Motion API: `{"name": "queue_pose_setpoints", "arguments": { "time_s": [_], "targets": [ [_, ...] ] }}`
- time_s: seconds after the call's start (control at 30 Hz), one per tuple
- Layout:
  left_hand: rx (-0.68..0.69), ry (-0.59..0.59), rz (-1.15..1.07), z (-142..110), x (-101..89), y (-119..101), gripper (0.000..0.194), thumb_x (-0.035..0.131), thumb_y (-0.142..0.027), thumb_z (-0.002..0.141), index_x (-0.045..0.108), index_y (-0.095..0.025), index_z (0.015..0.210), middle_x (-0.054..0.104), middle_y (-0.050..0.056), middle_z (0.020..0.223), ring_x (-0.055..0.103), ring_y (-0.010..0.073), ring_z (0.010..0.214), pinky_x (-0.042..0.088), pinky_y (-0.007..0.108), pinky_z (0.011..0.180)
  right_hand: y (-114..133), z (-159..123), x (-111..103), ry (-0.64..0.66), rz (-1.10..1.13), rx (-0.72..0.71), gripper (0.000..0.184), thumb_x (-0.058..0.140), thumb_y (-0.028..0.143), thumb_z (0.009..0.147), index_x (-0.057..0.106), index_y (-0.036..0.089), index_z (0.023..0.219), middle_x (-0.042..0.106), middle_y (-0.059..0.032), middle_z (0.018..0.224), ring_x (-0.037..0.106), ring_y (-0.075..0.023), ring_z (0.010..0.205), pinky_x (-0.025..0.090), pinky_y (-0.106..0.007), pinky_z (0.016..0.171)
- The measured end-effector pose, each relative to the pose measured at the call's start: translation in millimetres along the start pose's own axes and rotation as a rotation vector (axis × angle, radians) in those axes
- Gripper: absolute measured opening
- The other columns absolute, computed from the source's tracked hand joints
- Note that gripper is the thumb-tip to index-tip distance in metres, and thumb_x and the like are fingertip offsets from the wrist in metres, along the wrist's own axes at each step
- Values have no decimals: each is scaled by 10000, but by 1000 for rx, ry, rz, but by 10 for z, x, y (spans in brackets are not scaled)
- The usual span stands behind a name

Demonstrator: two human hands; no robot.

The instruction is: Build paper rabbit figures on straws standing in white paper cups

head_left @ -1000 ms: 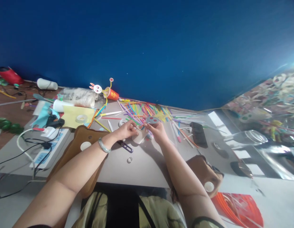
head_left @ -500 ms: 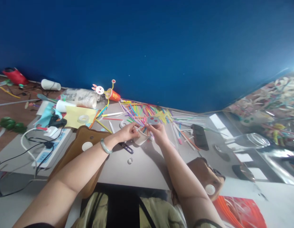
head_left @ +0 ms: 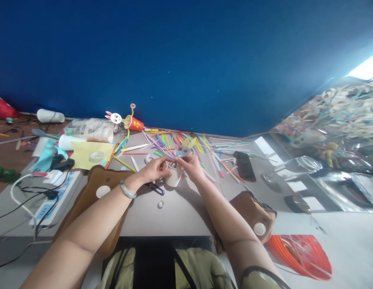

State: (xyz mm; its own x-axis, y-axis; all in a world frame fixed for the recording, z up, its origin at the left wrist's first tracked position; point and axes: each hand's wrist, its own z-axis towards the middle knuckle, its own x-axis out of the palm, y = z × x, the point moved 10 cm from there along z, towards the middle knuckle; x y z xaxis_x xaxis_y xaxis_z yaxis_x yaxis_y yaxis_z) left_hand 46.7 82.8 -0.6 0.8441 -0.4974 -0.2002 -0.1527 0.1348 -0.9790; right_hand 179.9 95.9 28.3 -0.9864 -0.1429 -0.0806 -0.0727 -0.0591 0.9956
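Note:
My left hand is closed at the left side of a white paper cup, its thumb by the cup's wall and its index finger above the rim. Above the cup, my right hand pinches near the lower edge of a small round pale face cutout with red eyes and yellow ear-like pieces. Something slim and coloured shows between the fingers over the cup's mouth, partly hidden. A purple-handled cutter lies beside the left hand, and a small tape roll is nearer me.
Many coloured straws spread behind the hands along the blue wall. An orange cup with a rabbit face leans there. A power strip with cables sits left; a dark phone and brown pouch lie right.
The view has shifted slightly, so most things appear further left. Both hands stay at the cup; its open mouth shows less, and the cutout remains above it in the right fingers.

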Motion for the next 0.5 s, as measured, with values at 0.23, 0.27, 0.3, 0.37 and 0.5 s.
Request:
{"name": "queue_pose_setpoints", "arguments": {
  "time_s": [0.23, 0.27, 0.3, 0.37, 0.5],
  "targets": [
    [-15, 26, -107, 2, 20, 26, 611, 876, -538, 700, 633, -154, 1108, 627, 43, 968, 584, 97, 579, 454, 244, 529, 49, -9, 68, 44, -48, -68, 405, 835, 590, 741, 791, 189, 778, 768, -54, 748, 692, -208, 699, 534, -322, 685],
    [-23, 36, -127, 6, 33, 40, 598, 860, -563, 711, 633, -152, 1081, 633, 57, 1012, 597, 94, 564, 461, 246, 515, 43, -8, 73, 50, -53, -68, 404, 834, 587, 742, 787, 187, 775, 764, -52, 742, 681, -201, 685, 527, -319, 674],
    [-25, 43, -144, 10, 43, 47, 589, 849, -582, 715, 636, -151, 1055, 635, 68, 1059, 607, 92, 556, 469, 248, 506, 33, -5, 73, 51, -58, -68, 404, 840, 583, 737, 781, 185, 779, 761, -50, 740, 672, -197, 677, 519, -316, 662],
    [-20, 37, -165, 20, 33, 53, 574, 842, -601, 711, 645, -148, 1002, 639, 70, 1085, 617, 88, 557, 478, 245, 508, 7, 3, 66, 50, -70, -67, 411, 867, 569, 710, 774, 182, 813, 759, -47, 761, 658, -192, 686, 503, -309, 649],
    [-69, -23, -179, 28, -81, 85, 523, 830, -605, 732, 642, -151, 910, 621, -12, 719, 572, 97, 548, 433, 218, 523, 11, 17, 2, 12, -119, -126, 495, 892, 543, 680, 763, 187, 998, 771, -59, 931, 641, -182, 752, 499, -317, 699]
  ]
}}
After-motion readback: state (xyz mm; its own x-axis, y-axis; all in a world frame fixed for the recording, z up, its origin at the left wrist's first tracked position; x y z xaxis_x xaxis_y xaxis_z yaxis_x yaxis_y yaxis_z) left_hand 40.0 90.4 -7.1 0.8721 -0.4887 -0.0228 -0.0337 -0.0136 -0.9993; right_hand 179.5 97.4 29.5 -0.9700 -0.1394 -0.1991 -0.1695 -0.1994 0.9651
